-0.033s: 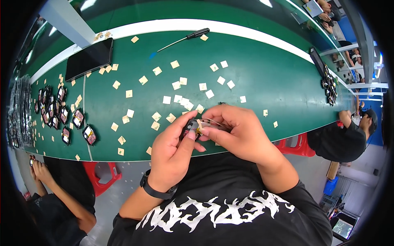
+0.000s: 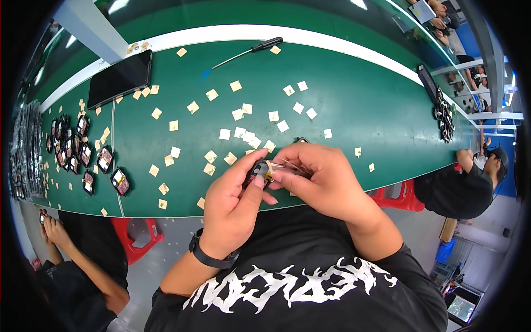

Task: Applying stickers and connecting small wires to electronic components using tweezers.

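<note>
My left hand (image 2: 232, 193) is closed around a small black electronic unit (image 2: 256, 167), its thumb pressed on the face. A pale tab with a yellow bit (image 2: 269, 170) shows at the unit's right side. Against that side, my right hand (image 2: 318, 174) pinches with thumb and forefinger. Thin, light, wire-like lines run between its fingers, too fine to name, and the fingers cover most of what they hold. Just beyond the right knuckles, a small black loop (image 2: 301, 140) peeks out. Both hands meet above the near edge of the green table (image 2: 354, 83).
Small cream squares (image 2: 212, 96) lie scattered over the table. A screwdriver (image 2: 249, 52) rests at the back, a black tablet (image 2: 120, 80) at back left. Several similar units (image 2: 120, 181) sit at left; black parts (image 2: 443, 116) are piled at far right. Co-workers sit on both sides.
</note>
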`<act>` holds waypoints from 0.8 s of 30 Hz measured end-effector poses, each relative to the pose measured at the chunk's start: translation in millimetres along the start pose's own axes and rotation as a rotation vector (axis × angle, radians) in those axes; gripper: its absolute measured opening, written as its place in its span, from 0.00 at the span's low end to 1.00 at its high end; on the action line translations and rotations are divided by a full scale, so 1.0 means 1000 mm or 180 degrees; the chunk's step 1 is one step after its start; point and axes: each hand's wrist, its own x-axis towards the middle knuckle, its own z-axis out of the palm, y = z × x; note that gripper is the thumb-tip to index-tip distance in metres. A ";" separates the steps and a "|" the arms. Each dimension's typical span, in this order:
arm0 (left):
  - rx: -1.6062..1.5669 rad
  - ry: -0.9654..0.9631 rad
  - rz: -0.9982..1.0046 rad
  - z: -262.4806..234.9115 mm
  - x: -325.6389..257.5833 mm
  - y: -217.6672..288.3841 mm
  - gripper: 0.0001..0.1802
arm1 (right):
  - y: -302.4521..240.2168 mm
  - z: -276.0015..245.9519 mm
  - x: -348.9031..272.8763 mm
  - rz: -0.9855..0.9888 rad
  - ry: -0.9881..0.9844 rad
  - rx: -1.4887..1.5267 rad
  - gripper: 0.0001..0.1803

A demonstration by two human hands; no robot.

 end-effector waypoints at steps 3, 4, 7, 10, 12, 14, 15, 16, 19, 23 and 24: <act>0.0070 0.0064 0.0039 0.002 0.002 0.002 0.21 | 0.001 0.003 -0.003 0.0026 0.0085 0.0089 0.07; 0.0063 0.0067 0.0036 0.002 0.002 0.003 0.21 | 0.001 0.002 -0.004 0.0092 0.0119 0.0183 0.07; 0.0177 0.0095 -0.0044 0.001 0.002 0.003 0.21 | -0.004 0.001 -0.006 0.0219 0.0051 -0.0011 0.07; 0.0221 0.0080 -0.0108 0.001 0.002 0.002 0.21 | -0.002 0.005 -0.007 -0.0178 0.0214 -0.0368 0.07; 0.0229 0.0096 -0.0155 0.002 0.002 0.003 0.19 | 0.002 0.006 -0.005 -0.0407 0.0301 -0.0506 0.07; 0.0220 0.0077 -0.0124 0.003 0.003 0.003 0.19 | 0.006 0.008 -0.003 -0.0639 0.0387 -0.0643 0.06; 0.0221 0.0050 -0.0090 0.003 0.003 0.003 0.19 | 0.009 0.010 -0.003 -0.0627 0.0436 -0.0518 0.05; 0.0210 0.0054 -0.0086 0.003 0.003 0.002 0.19 | 0.011 0.011 -0.002 -0.0614 0.0485 -0.0392 0.05; 0.0133 0.0083 0.0102 0.000 0.003 -0.003 0.20 | 0.020 0.011 0.000 -0.0716 0.0251 -0.0289 0.07; 0.0322 -0.0100 0.0210 -0.006 0.002 -0.008 0.23 | 0.010 0.011 0.001 -0.0255 0.0244 -0.0047 0.07; 0.0365 -0.0151 0.0256 -0.007 0.003 -0.008 0.23 | 0.008 0.012 0.001 -0.0145 0.0341 -0.0083 0.06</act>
